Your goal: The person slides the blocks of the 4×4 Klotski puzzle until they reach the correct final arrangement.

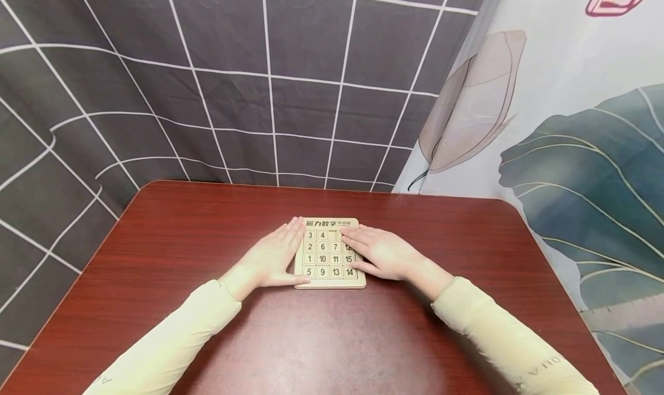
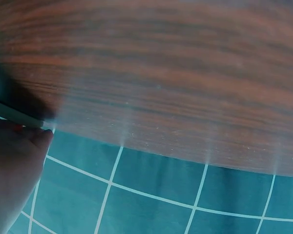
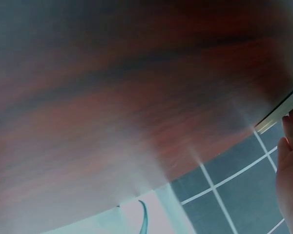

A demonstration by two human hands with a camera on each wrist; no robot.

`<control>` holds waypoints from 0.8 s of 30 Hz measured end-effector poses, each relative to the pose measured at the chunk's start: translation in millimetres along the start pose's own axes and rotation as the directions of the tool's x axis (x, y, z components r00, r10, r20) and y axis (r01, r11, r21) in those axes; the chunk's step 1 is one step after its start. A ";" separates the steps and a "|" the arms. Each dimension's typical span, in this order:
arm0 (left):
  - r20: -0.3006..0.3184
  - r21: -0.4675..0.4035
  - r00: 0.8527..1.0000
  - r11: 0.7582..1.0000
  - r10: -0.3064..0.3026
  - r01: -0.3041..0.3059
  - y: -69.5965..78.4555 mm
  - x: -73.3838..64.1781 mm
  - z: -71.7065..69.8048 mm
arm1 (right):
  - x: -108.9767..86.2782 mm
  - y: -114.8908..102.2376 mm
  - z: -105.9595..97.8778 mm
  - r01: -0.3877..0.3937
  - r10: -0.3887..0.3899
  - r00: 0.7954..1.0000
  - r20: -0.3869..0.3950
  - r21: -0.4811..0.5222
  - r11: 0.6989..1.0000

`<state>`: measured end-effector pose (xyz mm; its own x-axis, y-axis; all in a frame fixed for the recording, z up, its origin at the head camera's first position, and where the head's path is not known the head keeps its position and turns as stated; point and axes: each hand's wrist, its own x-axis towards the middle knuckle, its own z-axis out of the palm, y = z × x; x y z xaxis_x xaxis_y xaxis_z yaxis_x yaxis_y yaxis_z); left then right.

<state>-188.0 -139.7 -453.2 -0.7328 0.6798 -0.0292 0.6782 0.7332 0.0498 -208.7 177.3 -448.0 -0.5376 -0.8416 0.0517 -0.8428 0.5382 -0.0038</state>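
A wooden number sliding puzzle [image 1: 323,259] lies flat on the table, with rows of square numbered tiles and dark lettering along its top border. My left hand [image 1: 272,256] rests against its left side, fingers extended toward the top left corner and thumb on the lower left corner. From the right, my right hand [image 1: 386,254] reaches over the board with straight fingers, fingertips on the upper right tiles. They hide part of the right column. A gap shows in the top row, right of the 4. In both wrist views only the board's edge and part of each hand appear.
The reddish-brown wooden table [image 1: 171,239] has rounded far corners. Behind it hangs a dark grey curtain [image 1: 223,32] with a white grid. To the right is a white curtain [image 1: 560,49] printed with large leaves.
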 end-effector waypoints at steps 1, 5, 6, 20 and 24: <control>0.000 0.002 1.000 1.000 -0.001 0.001 -0.1 -0.1 0.1 | -1.9 1.0 0.4 -0.002 0.002 1.000 -0.003 -0.004 1.000; -0.010 0.006 1.000 1.000 0.001 -0.001 -1.2 -0.9 0.6 | -6.2 5.0 4.0 -0.006 0.006 1.000 -0.020 -0.001 1.000; -0.012 0.007 1.000 1.000 0.002 -0.002 -1.6 -1.2 1.1 | -6.5 5.6 4.6 -0.003 0.003 1.000 -0.024 0.000 1.000; -0.021 -0.009 1.000 1.000 0.008 -0.008 -1.2 -1.9 3.4 | 11.7 -6.7 -3.4 0.014 -0.012 0.998 -0.061 0.041 0.999; -0.036 0.003 0.999 1.000 0.014 -0.014 -1.1 -1.6 3.8 | 24.5 -11.4 -3.3 0.017 -0.015 0.999 -0.038 0.038 0.999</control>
<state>-187.4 -141.6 -457.0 -0.7245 0.6892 0.0076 0.6887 0.7235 0.0477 -212.2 150.7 -443.4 -0.5232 -0.8474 0.0900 -0.8521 0.5218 -0.0407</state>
